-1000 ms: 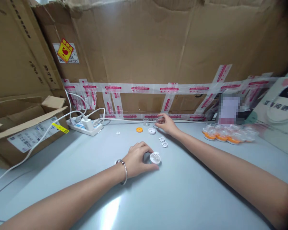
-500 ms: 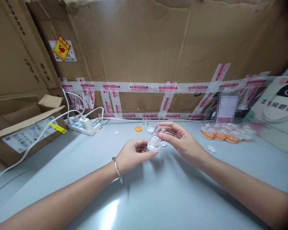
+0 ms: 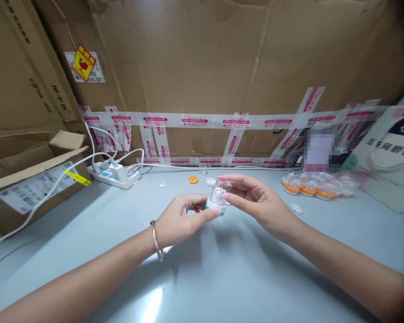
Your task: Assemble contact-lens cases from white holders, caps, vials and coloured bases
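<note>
My left hand (image 3: pixel 185 218) grips a small round white base (image 3: pixel 219 207) with a teal ring at its bottom, thumb in front and fingers behind. A white spoked wheel part (image 3: pixel 218 193) stands upright on the base. Over that wheel sits a clear plastic cup (image 3: pixel 222 184), which my right hand (image 3: pixel 257 197) pinches between thumb and fingers. The cup's lower edge meets the base; whether it is fully seated I cannot tell. Behind the hands lie a white ring-shaped cap (image 3: pixel 210 181), an orange ring-shaped cap (image 3: pixel 193 180) and another clear cup (image 3: pixel 202 169).
Several clear cups with orange bases (image 3: pixel 308 190) cluster at right, near flat white plastic pieces (image 3: pixel 296 208). A tiny white part (image 3: pixel 162 184) lies left of the orange cap. Further left are a power strip (image 3: pixel 121 180) with cables and an open cardboard box (image 3: pixel 37 184). Large cardboard (image 3: pixel 195 58) stands behind.
My right hand has brought the clear cup down over the white wheel part, onto the base. Earlier the cup was tilted above it. The view has shifted slightly.
</note>
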The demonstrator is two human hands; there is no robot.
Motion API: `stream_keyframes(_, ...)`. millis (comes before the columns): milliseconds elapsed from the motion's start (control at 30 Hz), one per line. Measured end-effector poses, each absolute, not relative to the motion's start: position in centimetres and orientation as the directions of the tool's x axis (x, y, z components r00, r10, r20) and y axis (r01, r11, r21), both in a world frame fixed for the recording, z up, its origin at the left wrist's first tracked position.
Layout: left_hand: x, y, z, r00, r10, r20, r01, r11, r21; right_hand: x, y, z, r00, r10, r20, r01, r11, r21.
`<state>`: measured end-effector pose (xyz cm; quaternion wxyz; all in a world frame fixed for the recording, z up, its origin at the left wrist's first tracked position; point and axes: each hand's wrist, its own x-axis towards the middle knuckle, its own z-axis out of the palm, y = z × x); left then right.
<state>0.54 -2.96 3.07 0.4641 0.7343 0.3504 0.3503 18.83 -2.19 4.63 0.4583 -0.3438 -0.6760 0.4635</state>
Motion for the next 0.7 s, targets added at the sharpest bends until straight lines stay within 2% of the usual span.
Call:
stream_keyframes(267, 0.39, -2.96, 3.15, 0.518, 0.824, 0.228, 0.212, -0.382, 0.899, 18.99, -2.71, 4.91, -0.407, 0.861, 0.304, 0.078, 0.365, -0.928)
stream_keyframes(700, 0.30, -3.33, 3.95, 0.522, 0.805, 0.281, 0.305, -0.484, 0.820, 19.13, -2.87, 4.98, -0.391, 0.871, 0.297, 0.144, 0.377, -0.915)
